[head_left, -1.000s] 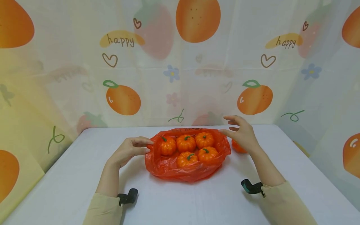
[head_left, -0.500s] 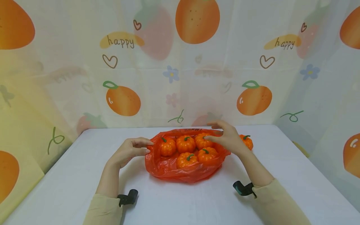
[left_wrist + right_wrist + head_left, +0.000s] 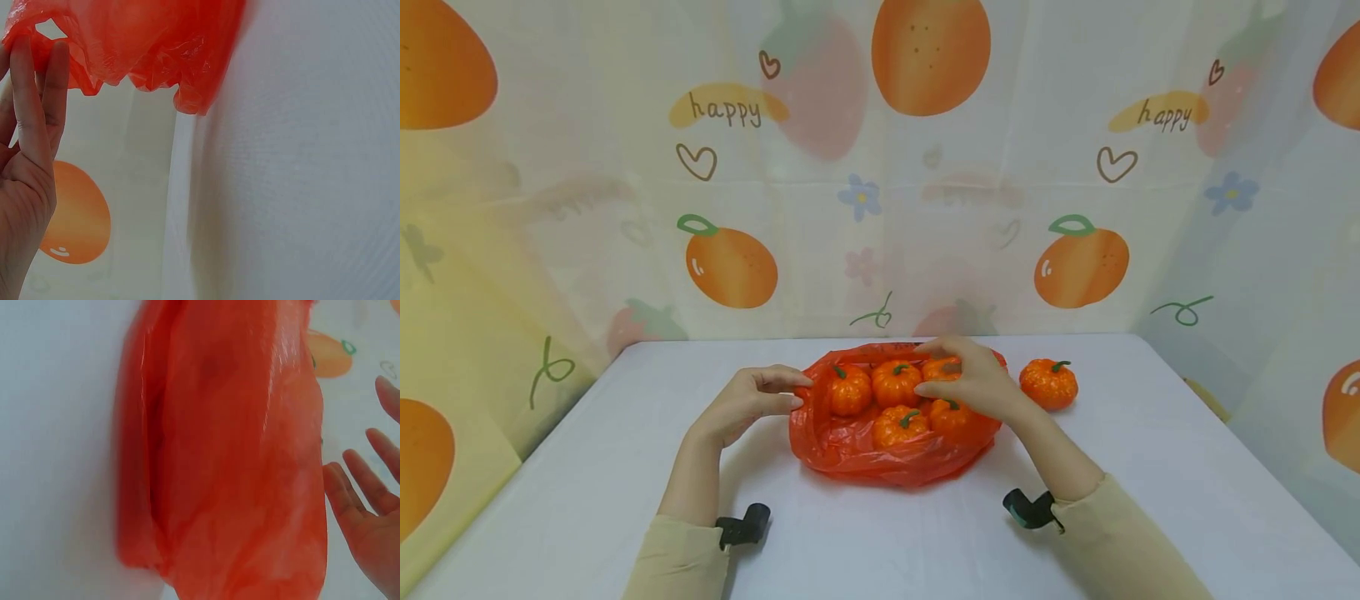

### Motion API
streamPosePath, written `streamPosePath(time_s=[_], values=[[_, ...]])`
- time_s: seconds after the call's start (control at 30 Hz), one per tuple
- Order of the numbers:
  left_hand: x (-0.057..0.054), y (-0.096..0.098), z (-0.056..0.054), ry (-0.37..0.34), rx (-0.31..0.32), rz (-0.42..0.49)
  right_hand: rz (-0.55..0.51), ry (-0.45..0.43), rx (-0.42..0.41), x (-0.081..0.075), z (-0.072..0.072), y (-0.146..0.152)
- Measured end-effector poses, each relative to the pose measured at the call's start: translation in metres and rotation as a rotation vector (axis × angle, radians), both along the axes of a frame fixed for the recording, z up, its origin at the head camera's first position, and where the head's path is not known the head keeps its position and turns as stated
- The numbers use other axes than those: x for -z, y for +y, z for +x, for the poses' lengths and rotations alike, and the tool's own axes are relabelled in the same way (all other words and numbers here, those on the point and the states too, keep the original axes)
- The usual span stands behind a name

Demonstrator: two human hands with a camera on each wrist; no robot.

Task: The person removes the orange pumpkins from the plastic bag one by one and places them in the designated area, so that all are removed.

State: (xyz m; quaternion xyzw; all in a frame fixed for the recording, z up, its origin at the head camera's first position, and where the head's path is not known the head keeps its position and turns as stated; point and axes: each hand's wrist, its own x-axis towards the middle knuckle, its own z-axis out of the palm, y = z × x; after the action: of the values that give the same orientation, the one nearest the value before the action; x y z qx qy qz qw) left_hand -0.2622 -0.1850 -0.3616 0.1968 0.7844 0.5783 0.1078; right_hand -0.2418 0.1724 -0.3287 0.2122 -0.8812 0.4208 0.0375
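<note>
A red plastic bag (image 3: 880, 462) lies on the table with its mouth spread wide. Several small orange pumpkins (image 3: 895, 383) with green stems are inside it. My left hand (image 3: 747, 404) pinches the bag's left rim between thumb and fingers; in the left wrist view the fingers (image 3: 28, 94) meet the bag's edge. Over the right part of the bag's mouth hovers my right hand (image 3: 973, 379), fingers spread and holding nothing, partly covering two pumpkins. The right wrist view shows that hand (image 3: 369, 512) beyond the bag's side (image 3: 244, 450).
One more pumpkin (image 3: 1048, 385) sits on the white table (image 3: 880, 542), right of the bag and behind the right wrist. A fruit-printed curtain (image 3: 925, 208) rises behind the table's back edge and at both sides.
My right hand has moved left, from the bag's right edge near the loose pumpkin to above the bag's mouth. The loose pumpkin is now uncovered. The left hand stays put.
</note>
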Motion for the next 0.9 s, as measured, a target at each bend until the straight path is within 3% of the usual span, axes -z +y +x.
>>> streamPosePath(time_s=[0.47,0.63,0.9], values=[[0.0,0.0,0.0,-0.003,0.006,0.006,0.034,-0.027,-0.119,0.01,0.002,-0.025],[0.0,0.0,0.0,-0.005,0.01,0.006,0.064,-0.073,-0.132,0.013,0.004,-0.031],[0.0,0.0,0.001,-0.002,0.009,0.009,0.14,-0.059,-0.148,0.016,0.006,-0.036]])
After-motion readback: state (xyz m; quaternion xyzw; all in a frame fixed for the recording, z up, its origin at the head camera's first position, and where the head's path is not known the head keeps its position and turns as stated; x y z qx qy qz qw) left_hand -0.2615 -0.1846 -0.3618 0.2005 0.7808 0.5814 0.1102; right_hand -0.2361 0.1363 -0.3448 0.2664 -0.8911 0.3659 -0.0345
